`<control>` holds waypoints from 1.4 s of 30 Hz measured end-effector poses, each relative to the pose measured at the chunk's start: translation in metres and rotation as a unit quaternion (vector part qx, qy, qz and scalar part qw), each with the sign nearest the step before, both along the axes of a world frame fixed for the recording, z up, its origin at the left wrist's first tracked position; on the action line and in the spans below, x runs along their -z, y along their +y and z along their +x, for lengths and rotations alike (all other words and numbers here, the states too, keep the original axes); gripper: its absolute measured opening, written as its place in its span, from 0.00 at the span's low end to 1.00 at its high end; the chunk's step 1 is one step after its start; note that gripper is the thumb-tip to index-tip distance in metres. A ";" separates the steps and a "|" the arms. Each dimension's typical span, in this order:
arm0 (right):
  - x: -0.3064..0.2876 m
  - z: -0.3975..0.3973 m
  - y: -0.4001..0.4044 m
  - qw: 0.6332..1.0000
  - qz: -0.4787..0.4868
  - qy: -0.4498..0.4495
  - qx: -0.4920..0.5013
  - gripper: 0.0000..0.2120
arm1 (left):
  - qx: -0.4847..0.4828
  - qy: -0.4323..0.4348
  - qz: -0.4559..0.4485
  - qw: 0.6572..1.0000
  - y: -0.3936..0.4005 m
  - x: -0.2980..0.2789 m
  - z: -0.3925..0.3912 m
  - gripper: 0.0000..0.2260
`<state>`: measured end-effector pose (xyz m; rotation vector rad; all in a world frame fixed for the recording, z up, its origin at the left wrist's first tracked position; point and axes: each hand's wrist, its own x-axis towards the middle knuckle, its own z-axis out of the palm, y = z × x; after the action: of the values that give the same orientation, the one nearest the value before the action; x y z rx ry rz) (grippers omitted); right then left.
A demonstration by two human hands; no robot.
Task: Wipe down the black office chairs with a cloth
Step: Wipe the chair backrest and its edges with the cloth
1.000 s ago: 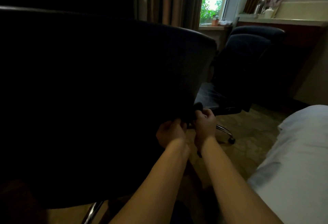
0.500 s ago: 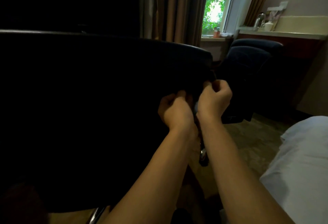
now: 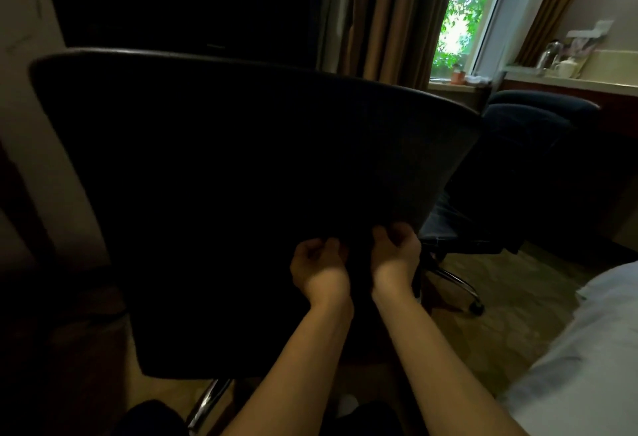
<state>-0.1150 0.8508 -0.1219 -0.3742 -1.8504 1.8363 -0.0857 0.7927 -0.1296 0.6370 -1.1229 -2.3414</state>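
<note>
The back of a black office chair [image 3: 241, 194] fills the middle of the view, close in front of me. My left hand [image 3: 319, 263] and my right hand [image 3: 397, 252] are side by side at the lower right of this backrest, fingers curled. A dark cloth [image 3: 359, 263] is pinched between them and hangs down; it is hard to tell apart from the dark chair. A second black office chair [image 3: 524, 145] stands behind, to the right, facing the window.
A white bed [image 3: 587, 349] takes up the right foreground. The near chair's chrome leg [image 3: 210, 397] shows below it. Curtains [image 3: 390, 14] and a window [image 3: 462, 14] are at the back. A counter [image 3: 569, 81] with a kettle [image 3: 550, 54] runs along the right wall.
Both hands rose to the backrest's right edge half a second ago and have come back down to its lower right. More of the backrest's left side now shows.
</note>
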 end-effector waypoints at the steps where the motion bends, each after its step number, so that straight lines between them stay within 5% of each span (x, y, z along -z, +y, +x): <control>1: -0.011 0.003 -0.004 0.999 -0.016 0.037 -0.004 0.06 | -0.010 0.025 0.006 1.000 -0.005 -0.012 0.003 0.09; 5: -0.074 0.016 -0.023 0.990 0.001 0.140 -0.006 0.04 | -0.046 0.122 -0.051 0.990 -0.031 -0.079 0.014 0.04; 10: -0.097 0.031 -0.044 0.976 0.032 0.213 -0.014 0.08 | -0.094 0.163 -0.197 0.962 -0.055 -0.111 0.030 0.08; 13: -0.067 0.028 -0.056 0.985 0.020 0.159 -0.056 0.04 | -0.101 0.140 -0.210 0.962 -0.076 -0.084 0.027 0.07; 25: 0.091 0.037 -0.124 0.985 0.152 0.031 -0.075 0.19 | -0.082 -0.033 -0.230 0.969 -0.140 0.079 0.037 0.07; 29: 0.123 0.046 -0.144 0.984 0.146 -0.049 -0.091 0.12 | -0.042 -0.098 -0.214 0.971 -0.167 0.116 0.042 0.08; 35: 0.162 0.059 -0.185 0.971 -0.001 -0.202 -0.131 0.06 | 0.012 -0.202 -0.057 0.978 -0.205 0.169 0.050 0.02; 42: 0.128 0.058 -0.229 0.955 -0.183 -0.196 -0.125 0.12 | -0.015 -0.162 -0.001 0.987 -0.242 0.140 0.040 0.01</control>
<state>-0.0570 0.6217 -0.2495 -0.7071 -1.8641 2.4339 -0.0461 0.5502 -0.2693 1.0566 -1.2410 -2.2637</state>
